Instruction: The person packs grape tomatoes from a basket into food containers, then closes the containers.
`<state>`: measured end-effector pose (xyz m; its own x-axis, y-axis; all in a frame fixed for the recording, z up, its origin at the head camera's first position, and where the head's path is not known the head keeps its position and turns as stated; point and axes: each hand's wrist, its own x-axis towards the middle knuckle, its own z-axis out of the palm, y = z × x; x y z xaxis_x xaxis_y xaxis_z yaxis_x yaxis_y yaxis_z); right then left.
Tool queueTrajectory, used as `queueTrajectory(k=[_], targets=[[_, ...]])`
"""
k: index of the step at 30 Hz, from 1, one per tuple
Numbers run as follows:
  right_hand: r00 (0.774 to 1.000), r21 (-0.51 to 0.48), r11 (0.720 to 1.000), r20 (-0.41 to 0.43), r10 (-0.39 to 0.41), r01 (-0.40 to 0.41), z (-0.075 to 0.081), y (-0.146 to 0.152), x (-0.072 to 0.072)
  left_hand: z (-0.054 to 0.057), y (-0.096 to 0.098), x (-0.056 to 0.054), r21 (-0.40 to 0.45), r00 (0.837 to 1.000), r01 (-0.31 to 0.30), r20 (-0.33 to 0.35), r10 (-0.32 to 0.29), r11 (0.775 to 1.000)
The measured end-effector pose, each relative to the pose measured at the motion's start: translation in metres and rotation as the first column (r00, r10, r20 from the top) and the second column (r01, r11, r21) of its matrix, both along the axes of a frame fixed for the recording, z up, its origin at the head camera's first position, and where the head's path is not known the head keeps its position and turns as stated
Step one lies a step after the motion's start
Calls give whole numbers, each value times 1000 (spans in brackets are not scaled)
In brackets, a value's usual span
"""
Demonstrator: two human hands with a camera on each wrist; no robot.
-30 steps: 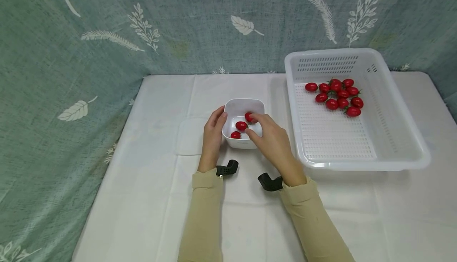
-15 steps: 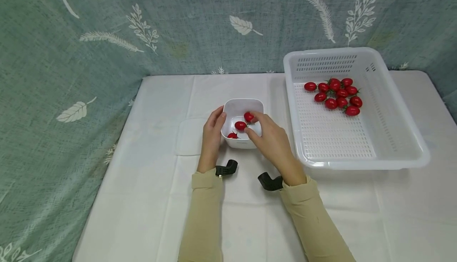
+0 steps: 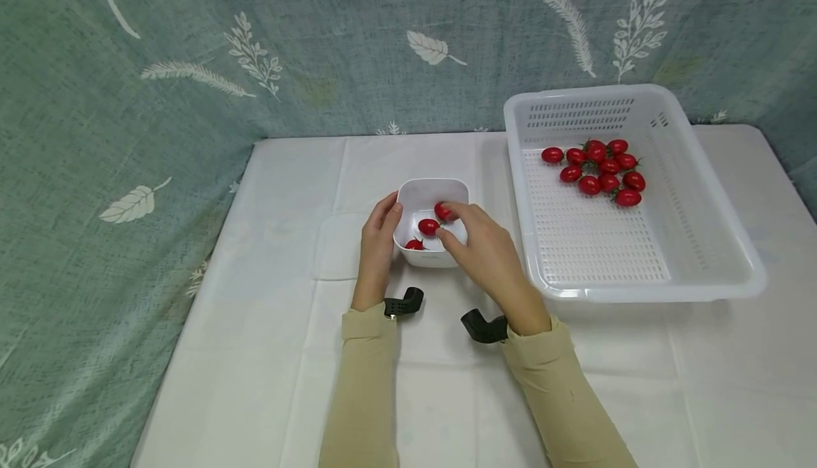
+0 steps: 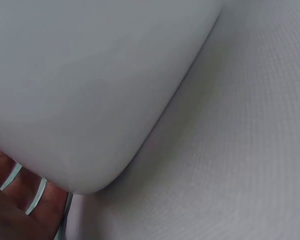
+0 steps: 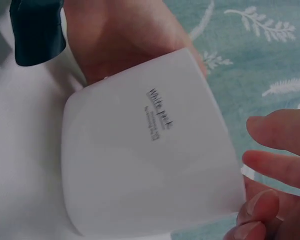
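Note:
My left hand grips the left side of a small white square box, thumb at the rim and fingers outside. In the left wrist view, some of its fingers show beside the box wall. Three red cherry tomatoes are visible in the box: one at the near left, one in the middle, and one farther back. My right hand reaches over the right rim, thumb and fingers apart. Its fingertips partly cover the back tomato, and no pinch shows. In the right wrist view, printed lettering marks the box wall.
A large white perforated basket stands to the right, with several cherry tomatoes toward its back. Left of the box, a flat translucent square lid lies on the white tablecloth. A patterned green curtain hangs behind the table.
The near-left tomato has rolled in the box and its green stem now shows. Both hands stay almost where they were, while the whole view shifts slightly.

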<state>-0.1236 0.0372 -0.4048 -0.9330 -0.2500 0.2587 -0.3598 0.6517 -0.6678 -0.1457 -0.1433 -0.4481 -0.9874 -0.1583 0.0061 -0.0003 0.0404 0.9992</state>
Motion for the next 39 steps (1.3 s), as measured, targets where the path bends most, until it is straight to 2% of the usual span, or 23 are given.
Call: queueTrajectory(k=[3,6,8,15,21,28,35,39], targets=[[1000,-12,1000,-13,23,-23,2,0,1,9,3,3,-1,1000,3,-21,-3,1000],[999,-21,999,-30,44,-44,4,0,2,11,3,4,-6,1000,3,-26,-3,1000],[998,-23,999,-42,48,-49,4,0,2,8,3,2,0,1000,2,-24,-2,1000],[997,-67,996,-58,55,-59,13,2,7,-13,-2,-6,14,1000,-5,-24,5,1000],[994,-145,985,-63,84,-92,27,7,14,-16,-2,-7,12,999,-8,-32,8,1000],[996,-187,978,-42,82,-89,42,17,19,-11,-2,-7,22,1000,-5,-22,5,1000],[996,-267,959,-17,90,-92,54,30,25,9,4,2,-16,1000,-9,-26,8,1000],[997,-285,955,-28,73,-78,59,37,28,6,3,1,-9,1000,-6,-26,6,1000]])
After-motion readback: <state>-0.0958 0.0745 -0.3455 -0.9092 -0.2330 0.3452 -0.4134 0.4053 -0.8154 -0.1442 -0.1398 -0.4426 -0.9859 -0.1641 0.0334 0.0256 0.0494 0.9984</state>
